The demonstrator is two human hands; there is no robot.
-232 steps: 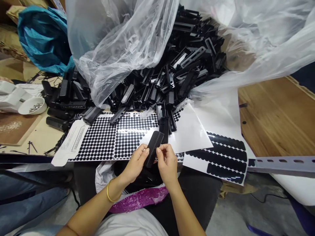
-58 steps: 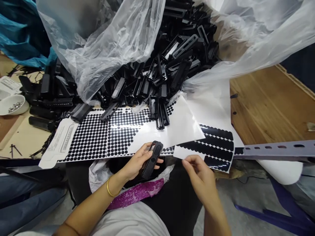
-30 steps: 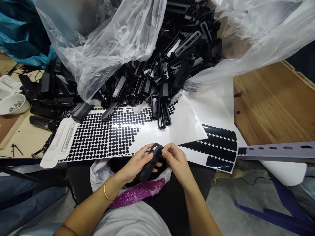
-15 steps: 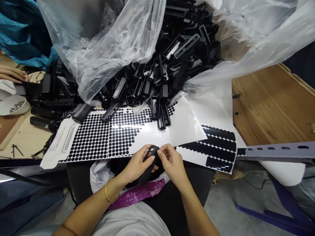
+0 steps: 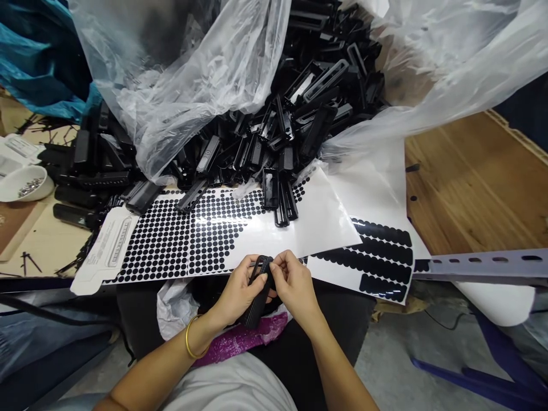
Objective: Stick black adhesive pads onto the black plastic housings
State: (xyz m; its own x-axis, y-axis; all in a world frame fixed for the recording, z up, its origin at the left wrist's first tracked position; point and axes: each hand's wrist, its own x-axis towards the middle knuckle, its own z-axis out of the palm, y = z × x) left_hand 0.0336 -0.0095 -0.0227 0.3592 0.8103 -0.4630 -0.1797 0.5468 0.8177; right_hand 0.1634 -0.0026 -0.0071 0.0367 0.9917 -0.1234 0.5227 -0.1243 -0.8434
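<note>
My left hand [image 5: 240, 290] is closed round a long black plastic casing [image 5: 257, 308] with a textured surface, which tilts upward over my lap. A looped black frame stands up beside it between the left thumb and fingers. With thumb and fingertips bent together, my right hand [image 5: 295, 279] grips the upper end of the same casing; whether a small piece is also in that pinch is hidden. In front of both hands lies a sheet of round black stickers [image 5: 214, 228], partly bare white toward the right.
Clear plastic bags [image 5: 205, 74] flank a heap of black plastic parts [image 5: 308, 108]. A second sticker sheet [image 5: 377, 257] hangs over the front edge at right. At left are a flattened white carton [image 5: 103, 251] and a white bowl [image 5: 25, 182] of small metal pieces.
The casing has turned slightly in my left hand, showing more of its textured face. My right hand has shifted a little to the left. A co-worker's hand at far left is gone from view.
</note>
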